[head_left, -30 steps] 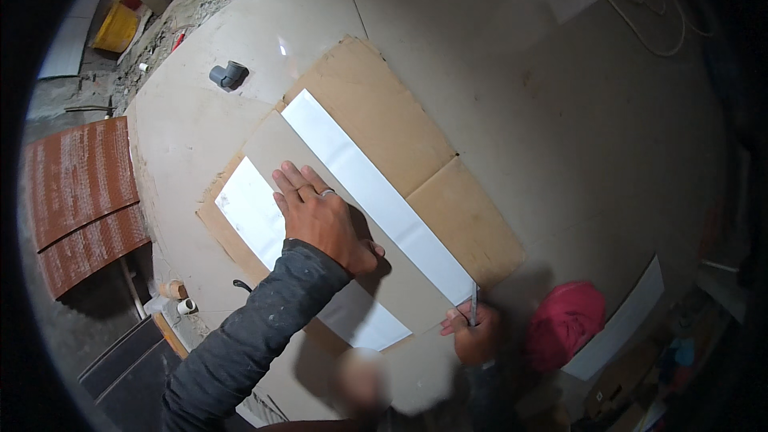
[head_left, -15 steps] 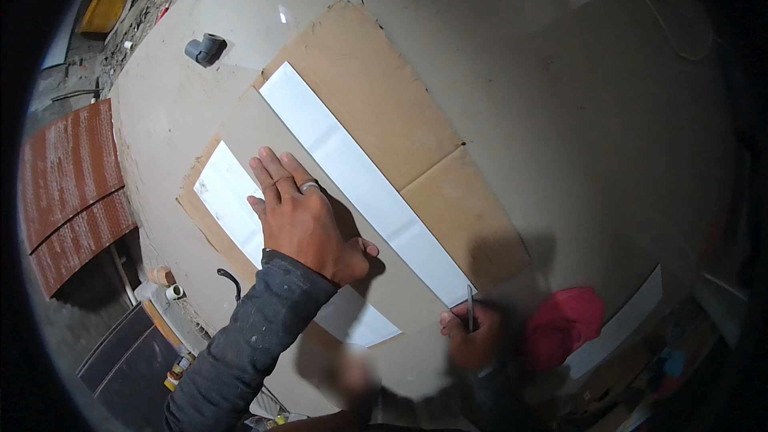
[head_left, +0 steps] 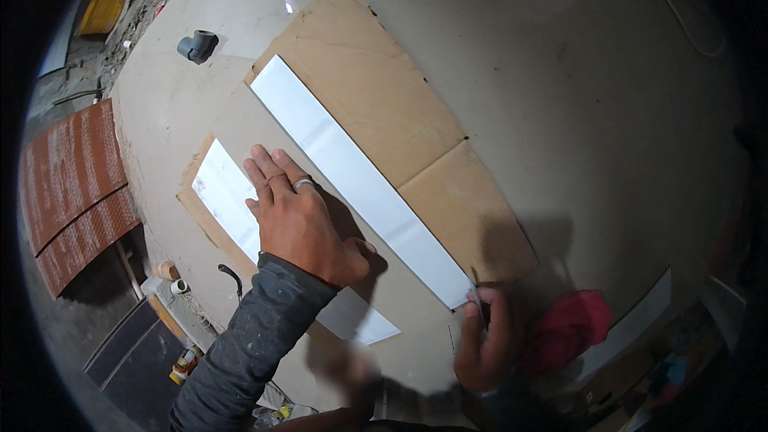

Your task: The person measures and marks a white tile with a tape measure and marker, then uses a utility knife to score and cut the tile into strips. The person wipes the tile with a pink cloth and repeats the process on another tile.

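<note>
My left hand (head_left: 300,228) lies flat, fingers stretched out, over the beige surface between two white strips, its fingertips next to the shorter white strip (head_left: 220,184). The forearm covers part of that strip. A longer white strip (head_left: 344,168) runs diagonally along brown cardboard (head_left: 400,96). At its near right end, my right hand (head_left: 486,344) pinches a thin grey pencil-like tool (head_left: 476,292) against the strip's corner. The tool is mostly hidden by the fingers, so its exact kind is unclear. A thin dark line shows on the beige surface beside this hand.
A grey pipe elbow (head_left: 198,46) sits on the beige floor at far left. Red-pink cloth (head_left: 572,328) lies right of my right hand, beside another white strip (head_left: 628,328). Brown ribbed panels (head_left: 80,192) and a yellow container (head_left: 102,10) stand along the left side.
My right hand has moved slightly right and turned, and the tool now shows less between its fingers. My left hand stays in place. The long strip and cardboard appear shifted slightly in the view.
</note>
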